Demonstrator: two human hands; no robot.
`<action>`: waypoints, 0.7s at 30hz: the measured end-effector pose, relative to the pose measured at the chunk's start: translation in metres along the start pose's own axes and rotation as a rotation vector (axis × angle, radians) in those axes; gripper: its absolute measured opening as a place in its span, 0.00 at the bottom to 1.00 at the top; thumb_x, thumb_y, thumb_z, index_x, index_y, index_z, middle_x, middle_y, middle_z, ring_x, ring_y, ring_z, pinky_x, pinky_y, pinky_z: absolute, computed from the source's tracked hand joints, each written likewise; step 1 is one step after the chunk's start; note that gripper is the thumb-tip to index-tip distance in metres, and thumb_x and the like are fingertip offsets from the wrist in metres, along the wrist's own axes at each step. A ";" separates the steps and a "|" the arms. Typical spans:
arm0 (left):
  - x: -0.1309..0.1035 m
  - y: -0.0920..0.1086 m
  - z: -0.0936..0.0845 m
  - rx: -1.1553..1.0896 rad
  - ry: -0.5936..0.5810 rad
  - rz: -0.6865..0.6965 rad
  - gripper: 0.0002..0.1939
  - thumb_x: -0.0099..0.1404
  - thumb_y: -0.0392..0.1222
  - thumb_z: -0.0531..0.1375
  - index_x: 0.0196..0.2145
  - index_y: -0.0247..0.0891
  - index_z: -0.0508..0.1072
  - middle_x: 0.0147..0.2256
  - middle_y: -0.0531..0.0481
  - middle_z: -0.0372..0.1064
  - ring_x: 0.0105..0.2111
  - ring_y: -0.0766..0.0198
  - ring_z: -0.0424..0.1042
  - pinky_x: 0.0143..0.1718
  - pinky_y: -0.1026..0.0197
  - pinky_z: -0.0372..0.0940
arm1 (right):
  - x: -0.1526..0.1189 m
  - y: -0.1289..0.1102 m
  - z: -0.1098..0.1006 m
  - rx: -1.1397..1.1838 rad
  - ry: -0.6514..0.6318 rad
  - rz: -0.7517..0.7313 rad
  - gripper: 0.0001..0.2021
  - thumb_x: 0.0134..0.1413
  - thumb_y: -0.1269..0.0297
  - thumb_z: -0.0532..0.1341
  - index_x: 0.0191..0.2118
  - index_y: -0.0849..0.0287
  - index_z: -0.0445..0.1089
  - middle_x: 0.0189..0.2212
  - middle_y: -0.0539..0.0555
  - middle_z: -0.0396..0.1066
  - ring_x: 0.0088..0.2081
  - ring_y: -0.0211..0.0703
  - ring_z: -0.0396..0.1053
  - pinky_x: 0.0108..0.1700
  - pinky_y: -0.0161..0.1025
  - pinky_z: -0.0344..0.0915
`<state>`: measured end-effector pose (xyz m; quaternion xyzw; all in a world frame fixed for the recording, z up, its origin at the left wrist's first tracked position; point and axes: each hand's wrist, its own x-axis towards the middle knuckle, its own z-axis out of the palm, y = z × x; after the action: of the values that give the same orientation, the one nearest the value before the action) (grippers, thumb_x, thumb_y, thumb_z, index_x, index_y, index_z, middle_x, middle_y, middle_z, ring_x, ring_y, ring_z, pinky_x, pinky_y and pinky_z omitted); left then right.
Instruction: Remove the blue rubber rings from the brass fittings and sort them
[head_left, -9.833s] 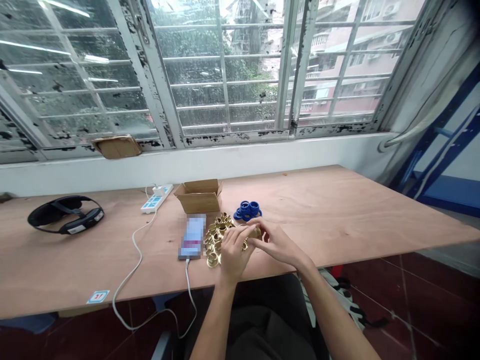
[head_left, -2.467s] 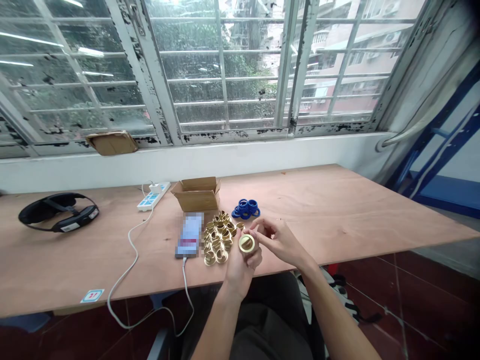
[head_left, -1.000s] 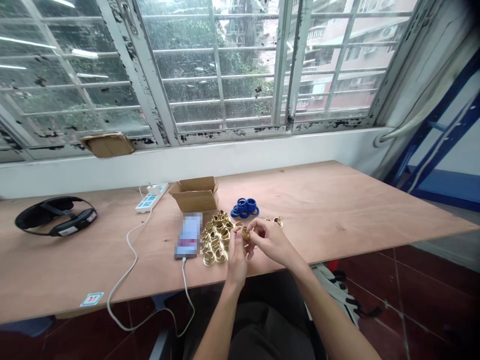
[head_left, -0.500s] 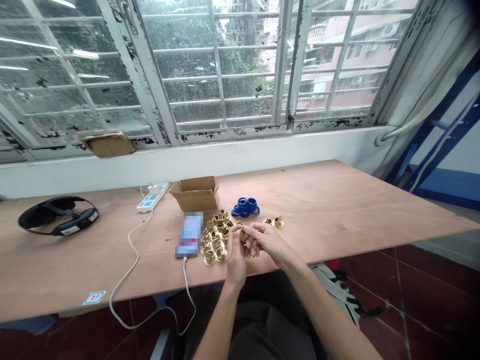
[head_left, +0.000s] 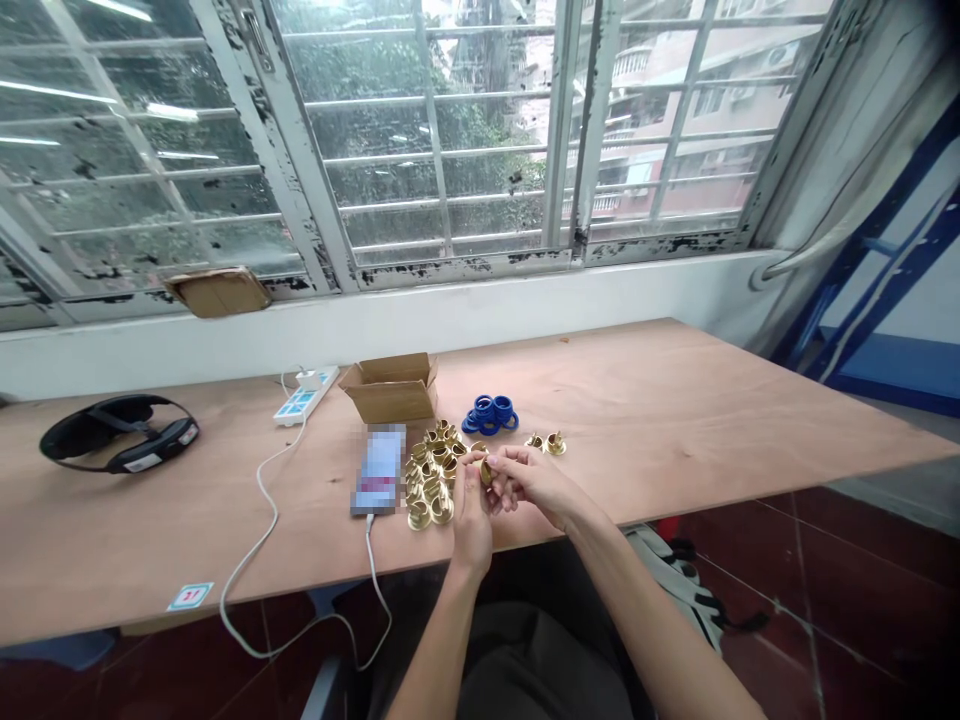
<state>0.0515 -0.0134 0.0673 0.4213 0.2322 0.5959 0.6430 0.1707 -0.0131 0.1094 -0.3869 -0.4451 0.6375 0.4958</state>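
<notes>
Just above the table's front edge, my left hand (head_left: 472, 510) and my right hand (head_left: 529, 480) meet around one small gold-coloured metal fitting (head_left: 486, 471). Fingers of both hands are closed on it and cover part of it. Left of my hands lies a pile of similar gold metal fittings (head_left: 433, 475), round with flanged rims. Two more gold fittings (head_left: 555, 443) stand apart, just beyond my right hand. Behind my hands is a small heap of blue rings (head_left: 490, 414).
An open cardboard box (head_left: 394, 395) stands behind the pile. A phone (head_left: 380, 470) on a white cable (head_left: 262, 490) lies left of it. Farther left are a power strip (head_left: 304, 398) and a black headset (head_left: 120, 432) on the wooden table (head_left: 675, 400). A barred window runs behind.
Hardly anything differs. Both hands keep their hold on the gold fitting in nearly the same place, and the view has shifted very slightly.
</notes>
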 end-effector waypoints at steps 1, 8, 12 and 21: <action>0.000 0.000 0.000 0.001 0.002 0.000 0.16 0.73 0.57 0.57 0.48 0.43 0.67 0.27 0.57 0.64 0.24 0.70 0.65 0.27 0.69 0.61 | 0.000 0.000 0.000 0.009 -0.003 0.000 0.23 0.49 0.44 0.71 0.28 0.60 0.66 0.19 0.48 0.72 0.17 0.33 0.67 0.21 0.30 0.62; -0.001 0.002 0.001 0.010 0.030 -0.009 0.18 0.73 0.59 0.57 0.48 0.44 0.66 0.28 0.56 0.66 0.24 0.69 0.65 0.26 0.68 0.60 | 0.001 0.001 -0.004 0.132 -0.066 0.013 0.20 0.51 0.49 0.72 0.32 0.60 0.68 0.22 0.46 0.71 0.18 0.30 0.64 0.23 0.29 0.61; 0.001 0.003 0.001 -0.013 0.059 0.000 0.18 0.71 0.60 0.58 0.47 0.45 0.66 0.29 0.56 0.65 0.24 0.69 0.62 0.25 0.68 0.57 | 0.002 -0.003 -0.006 0.178 -0.094 -0.035 0.20 0.53 0.48 0.71 0.32 0.59 0.66 0.22 0.46 0.69 0.19 0.31 0.62 0.23 0.30 0.58; -0.009 0.001 0.001 0.134 0.103 0.209 0.15 0.69 0.55 0.63 0.46 0.45 0.69 0.26 0.59 0.57 0.22 0.71 0.55 0.25 0.68 0.55 | 0.008 0.006 -0.025 -0.505 0.136 -0.257 0.19 0.60 0.48 0.64 0.28 0.58 0.65 0.21 0.45 0.65 0.21 0.35 0.62 0.25 0.33 0.57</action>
<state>0.0503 -0.0221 0.0671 0.4540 0.2591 0.6637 0.5350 0.1910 -0.0011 0.0959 -0.4804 -0.6009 0.4108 0.4893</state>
